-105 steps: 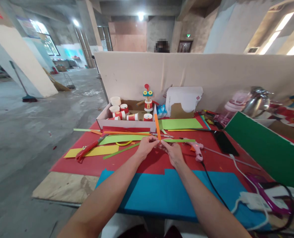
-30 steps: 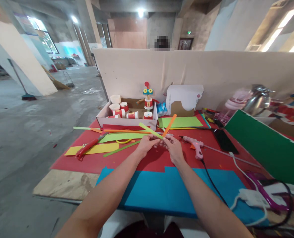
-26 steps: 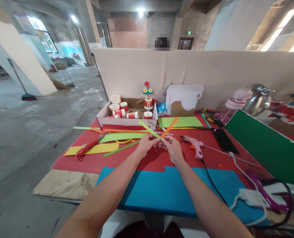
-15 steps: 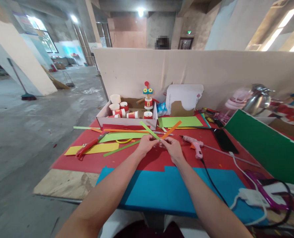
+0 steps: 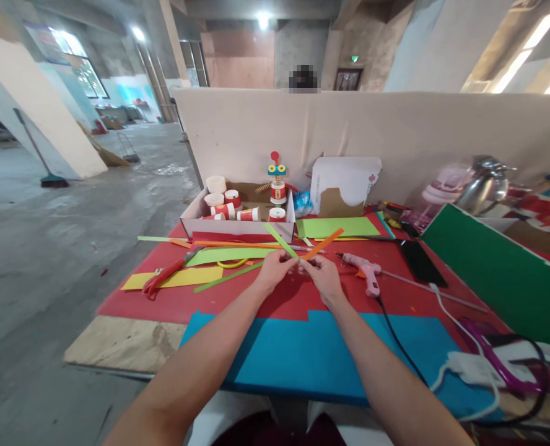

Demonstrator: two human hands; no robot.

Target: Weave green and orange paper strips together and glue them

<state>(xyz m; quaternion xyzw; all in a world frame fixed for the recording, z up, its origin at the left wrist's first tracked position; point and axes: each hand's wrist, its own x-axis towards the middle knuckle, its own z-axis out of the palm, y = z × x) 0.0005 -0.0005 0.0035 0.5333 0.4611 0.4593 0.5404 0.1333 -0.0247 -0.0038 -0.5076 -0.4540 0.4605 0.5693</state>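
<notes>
Both my hands meet over the red sheet point(image 5: 173, 303) in the middle of the table. My left hand point(image 5: 275, 271) pinches the near end of a light green paper strip point(image 5: 280, 240) that rises away to the left. My right hand point(image 5: 320, 277) pinches the near end of an orange paper strip point(image 5: 324, 243) that points up to the right. The two strips cross in a V at my fingertips.
A pink glue gun point(image 5: 365, 271) with a black cord lies right of my hands. Red scissors point(image 5: 163, 277) rest on yellow and green paper at the left. Behind stand a cardboard box point(image 5: 196, 220) of red cups, a cup figure point(image 5: 277, 186), a black phone point(image 5: 419, 263) and a green board point(image 5: 493, 272).
The orange strip, upright 3.5 s ago, has swung down to the right. The green strip has come up off the table and now leans left, so the two form a V.
</notes>
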